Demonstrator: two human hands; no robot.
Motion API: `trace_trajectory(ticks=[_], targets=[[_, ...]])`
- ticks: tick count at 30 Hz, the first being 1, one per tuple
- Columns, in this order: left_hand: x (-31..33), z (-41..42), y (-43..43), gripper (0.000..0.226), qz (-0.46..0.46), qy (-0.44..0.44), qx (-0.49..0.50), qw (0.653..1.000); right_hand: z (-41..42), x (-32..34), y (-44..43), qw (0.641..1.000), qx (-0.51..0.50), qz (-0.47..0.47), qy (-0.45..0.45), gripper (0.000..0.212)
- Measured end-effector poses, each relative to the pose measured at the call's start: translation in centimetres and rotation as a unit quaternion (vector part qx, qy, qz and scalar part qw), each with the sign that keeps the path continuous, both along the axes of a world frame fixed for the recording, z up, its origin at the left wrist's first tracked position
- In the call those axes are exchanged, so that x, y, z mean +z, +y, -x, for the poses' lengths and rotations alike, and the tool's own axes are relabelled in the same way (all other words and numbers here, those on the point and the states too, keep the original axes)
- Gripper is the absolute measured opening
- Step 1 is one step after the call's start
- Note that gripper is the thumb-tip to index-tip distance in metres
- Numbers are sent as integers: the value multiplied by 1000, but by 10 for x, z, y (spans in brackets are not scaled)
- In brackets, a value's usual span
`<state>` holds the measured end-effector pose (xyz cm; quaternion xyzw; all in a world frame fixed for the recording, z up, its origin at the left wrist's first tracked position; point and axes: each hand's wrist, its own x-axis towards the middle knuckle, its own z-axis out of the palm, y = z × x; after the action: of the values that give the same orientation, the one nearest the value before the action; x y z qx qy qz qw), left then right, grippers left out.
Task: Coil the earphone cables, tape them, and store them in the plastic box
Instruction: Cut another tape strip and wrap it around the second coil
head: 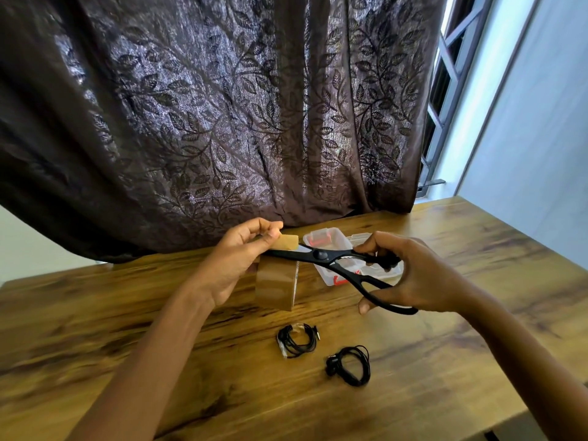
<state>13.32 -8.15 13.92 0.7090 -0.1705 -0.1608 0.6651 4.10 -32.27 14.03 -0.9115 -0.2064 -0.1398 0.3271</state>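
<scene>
My left hand (237,259) pinches the free end of a brown tape strip (288,242), and the brown tape roll (276,288) hangs below it above the table. My right hand (410,275) grips black scissors (337,264), whose blades reach the strip just under my left fingers. Two coiled black earphone cables lie on the table in front: one coil (296,340) carries a band of clear tape, the other coil (350,366) lies to its right. A clear plastic box (324,238) with red clips stands open behind the scissors.
The wooden table (127,329) runs to a front edge at the lower right. A dark leaf-patterned curtain (206,122) hangs down to the table's back edge. A window and a pale wall are at the right.
</scene>
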Motion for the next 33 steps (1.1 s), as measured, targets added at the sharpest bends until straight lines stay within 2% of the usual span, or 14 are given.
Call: trace_trajectory(ticks=[2,10,20,29,33], targets=[[-1,0,0,26,2,-2,0,1000,0,0,1,1000,-7,2,-2,46],[-7,3,-1,12,21,3,4,1000,-5,-8,-2,999,-25,13,-20,43],[-14,0,-3,13,55,21,18,998,-12,-26,-6,997,-54,19,-60,30],[-13,-3,-6,18,105,54,70,991,-10,-36,-2,992,-72,39,-100,38],[-14,-6,-5,18,131,61,132,981,-4,-38,1,992,-73,22,-105,40]])
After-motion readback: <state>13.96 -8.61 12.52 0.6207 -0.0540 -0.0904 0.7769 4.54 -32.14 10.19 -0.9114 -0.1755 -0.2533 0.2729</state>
